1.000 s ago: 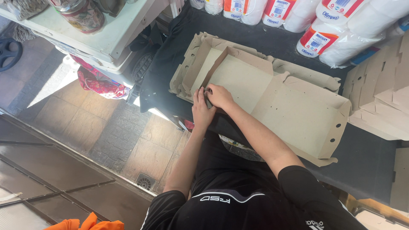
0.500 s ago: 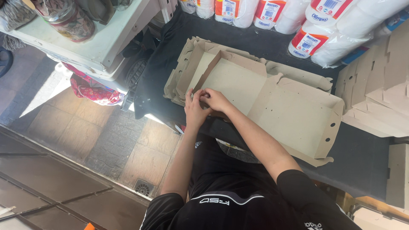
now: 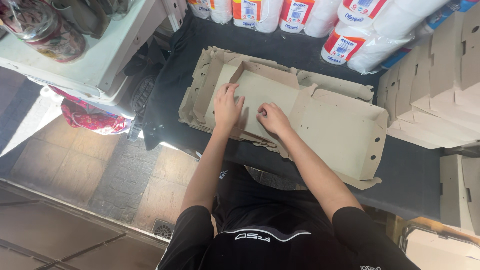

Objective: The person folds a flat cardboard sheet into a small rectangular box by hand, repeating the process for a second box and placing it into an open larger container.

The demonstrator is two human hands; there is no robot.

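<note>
A half-folded brown cardboard box (image 3: 330, 125) lies open on top of a stack of flat box blanks (image 3: 197, 100) on a table with a black cloth (image 3: 415, 175). My left hand (image 3: 227, 107) presses flat on the box's left floor panel, fingers spread. My right hand (image 3: 272, 118) rests beside it on the same panel, fingers curled against the cardboard near the front wall. The back and left walls of that section stand upright; the right section has raised side flaps.
Wrapped paper rolls (image 3: 350, 35) line the back of the table. More folded cardboard boxes (image 3: 440, 85) are stacked at the right. A white shelf (image 3: 95, 65) with a glass jar (image 3: 42, 27) stands left, a patterned bag (image 3: 90, 117) below it. Tiled floor lies at lower left.
My hands, earlier close together at the box's front-left edge, have parted and now press on the floor panel. The camera view has shifted left and down across the box.
</note>
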